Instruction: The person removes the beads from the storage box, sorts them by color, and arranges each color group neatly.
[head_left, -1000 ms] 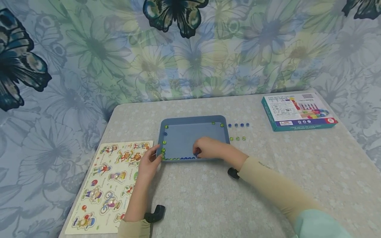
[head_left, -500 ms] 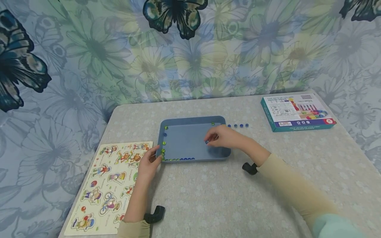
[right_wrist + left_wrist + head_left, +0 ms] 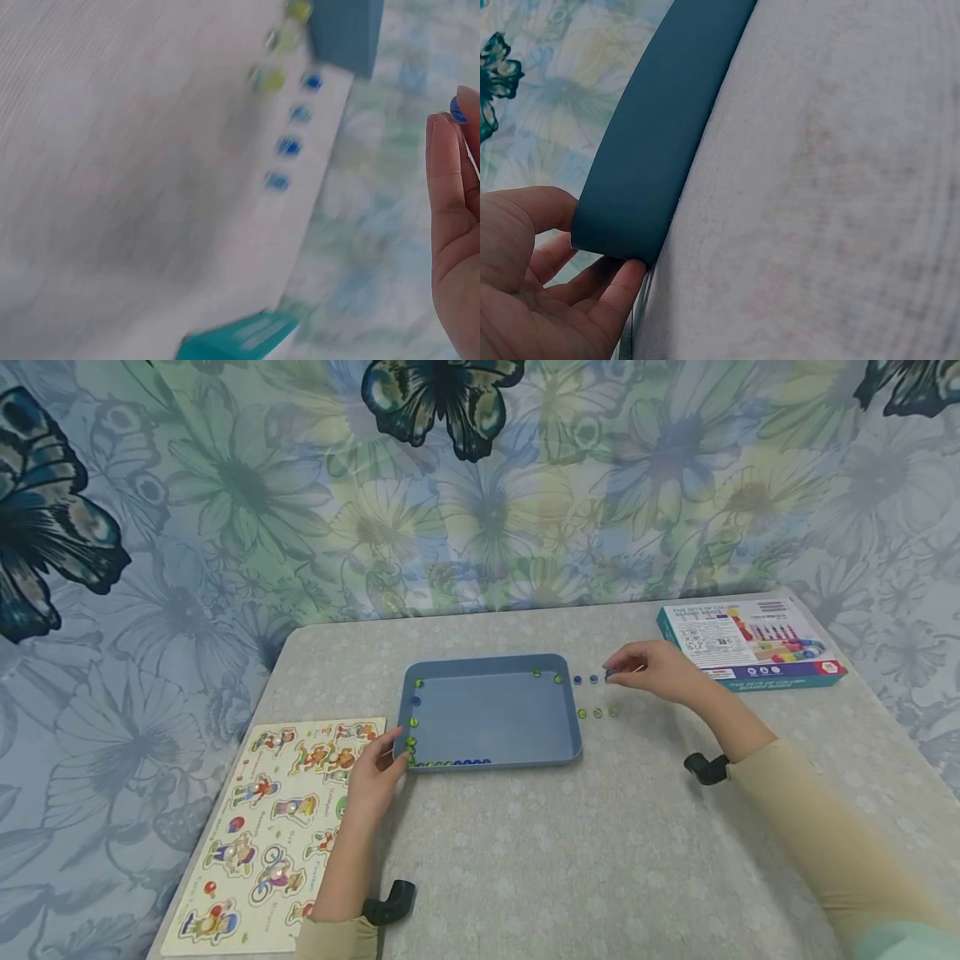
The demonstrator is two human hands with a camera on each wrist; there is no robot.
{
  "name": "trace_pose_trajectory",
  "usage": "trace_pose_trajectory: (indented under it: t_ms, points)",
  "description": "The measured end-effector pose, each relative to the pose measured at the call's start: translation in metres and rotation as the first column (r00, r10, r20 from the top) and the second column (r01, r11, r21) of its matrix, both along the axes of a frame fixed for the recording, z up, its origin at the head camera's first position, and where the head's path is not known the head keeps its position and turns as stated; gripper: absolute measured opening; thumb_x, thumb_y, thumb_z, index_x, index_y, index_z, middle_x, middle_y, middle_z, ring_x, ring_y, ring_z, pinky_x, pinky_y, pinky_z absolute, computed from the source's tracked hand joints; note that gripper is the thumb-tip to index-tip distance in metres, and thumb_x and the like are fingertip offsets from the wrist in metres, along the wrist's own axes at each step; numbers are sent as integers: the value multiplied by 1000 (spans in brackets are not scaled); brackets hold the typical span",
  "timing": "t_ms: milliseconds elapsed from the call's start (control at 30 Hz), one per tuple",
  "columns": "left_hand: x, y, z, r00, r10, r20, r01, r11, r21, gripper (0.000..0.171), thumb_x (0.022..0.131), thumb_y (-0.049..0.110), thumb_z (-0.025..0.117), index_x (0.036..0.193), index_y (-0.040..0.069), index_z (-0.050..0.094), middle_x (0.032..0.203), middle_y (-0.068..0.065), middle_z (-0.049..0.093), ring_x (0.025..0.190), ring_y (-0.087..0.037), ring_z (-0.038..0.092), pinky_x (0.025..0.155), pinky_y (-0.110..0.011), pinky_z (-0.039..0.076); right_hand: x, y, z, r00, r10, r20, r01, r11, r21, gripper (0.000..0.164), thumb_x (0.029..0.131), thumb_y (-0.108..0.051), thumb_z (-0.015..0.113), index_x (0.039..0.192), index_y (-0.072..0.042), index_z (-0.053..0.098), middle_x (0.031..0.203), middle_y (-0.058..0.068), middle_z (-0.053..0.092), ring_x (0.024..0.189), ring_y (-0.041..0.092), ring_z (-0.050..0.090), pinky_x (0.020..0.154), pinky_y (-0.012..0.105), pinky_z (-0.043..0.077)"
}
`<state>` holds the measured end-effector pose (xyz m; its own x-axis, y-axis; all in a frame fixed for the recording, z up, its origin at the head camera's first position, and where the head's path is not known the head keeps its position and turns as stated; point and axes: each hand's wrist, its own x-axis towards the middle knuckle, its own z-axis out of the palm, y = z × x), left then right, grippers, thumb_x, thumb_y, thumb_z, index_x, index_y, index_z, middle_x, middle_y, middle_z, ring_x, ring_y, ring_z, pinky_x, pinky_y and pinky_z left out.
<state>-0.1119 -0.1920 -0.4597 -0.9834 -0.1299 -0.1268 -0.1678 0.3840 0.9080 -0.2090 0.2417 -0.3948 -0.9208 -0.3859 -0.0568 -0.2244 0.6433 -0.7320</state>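
Note:
My left hand (image 3: 375, 777) holds the near left corner of a blue tray (image 3: 495, 714). In the left wrist view, its thumb and fingers lie around the corner of the tray wall (image 3: 641, 142). Beyond the tray's right edge, my right hand (image 3: 656, 670) is over the far end of a row of blue marbles (image 3: 577, 680). The right wrist view shows a blue marble (image 3: 457, 110) pinched between its fingertips. Green marbles (image 3: 597, 713) lie in a second row nearer to me. Inside the tray, green and blue marbles (image 3: 472, 762) line the near and left sides.
A picture board (image 3: 292, 806) with figures lies left of the tray, partly under my left forearm. At the back right stands a flat boxed set (image 3: 750, 639), just beyond my right hand. A patterned cloth (image 3: 487, 527) hangs behind the table.
My right hand has lifted a blue marble from the tray's near side and carried it right, past the tray edge, to the blue row. The left hand stays on the tray corner.

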Motion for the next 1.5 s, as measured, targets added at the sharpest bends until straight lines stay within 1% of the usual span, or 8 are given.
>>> trace_pose_trajectory:
  t_ms: [100, 267, 433, 600, 800, 1100, 1500]
  points:
    - [1, -1, 0, 1000, -3, 2, 3, 1000, 3, 44, 91, 13, 59, 134, 14, 50, 137, -12, 44, 120, -29, 49, 93, -42, 47, -3, 17, -6, 998, -70, 4, 70, 997, 35, 31, 89, -27, 63, 113, -6, 65, 102, 8, 65, 90, 21, 58, 73, 34, 50]
    - [1, -1, 1, 1000, 0, 1, 0, 1000, -1, 44, 91, 13, 59, 134, 14, 50, 137, -12, 44, 119, -29, 50, 93, -42, 47, -10, 36, -25, 988, -151, 42, 148, 987, 57, 32, 90, -28, 62, 113, -5, 64, 106, 11, 63, 92, 23, 57, 75, 33, 49]
    - [0, 0, 1, 1000, 3, 5, -3, 1000, 6, 44, 91, 13, 59, 134, 14, 50, 136, -11, 46, 118, -28, 51, 93, -41, 47, -16, 43, -41, 976, -203, 78, 196, 977, 88, 28, 90, -24, 63, 111, -5, 65, 103, 11, 63, 90, 23, 55, 72, 31, 48]
    - [-1, 2, 2, 1000, 10, 3, -10, 1000, 11, 43, 90, 11, 59, 133, 14, 52, 134, -11, 48, 116, -28, 52, 93, -40, 47, -19, 44, -50, 965, -245, 93, 234, 966, 109, 25, 90, -21, 63, 108, -5, 65, 101, 12, 61, 87, 24, 54, 70, 31, 47]
    - [-2, 3, 3, 1000, 19, -1, -19, 1000, 11, 43, 90, 10, 60, 132, 14, 52, 133, -11, 48, 116, -27, 53, 93, -40, 47, -23, 41, -53, 966, -250, 65, 238, 960, 147, 22, 89, -19, 63, 105, -5, 65, 98, 12, 61, 85, 24, 53, 70, 32, 46]
    - [-3, 2, 0, 1000, 21, 0, -21, 1000, 7, 43, 90, 10, 60, 132, 14, 52, 132, -12, 49, 116, -28, 53, 94, -39, 47, -24, 36, -56, 969, -246, 18, 238, 953, 187, 21, 88, -15, 63, 104, -2, 64, 97, 14, 62, 85, 26, 53, 73, 37, 44]
    - [-2, 0, -2, 1000, 19, 0, -19, 1000, 14, 43, 90, 10, 60, 132, 14, 51, 132, -12, 49, 116, -28, 52, 94, -41, 47, -24, 34, -57, 966, -256, 31, 246, 950, 193, 22, 88, -15, 64, 105, -2, 65, 97, 14, 62, 86, 26, 53, 74, 37, 45]
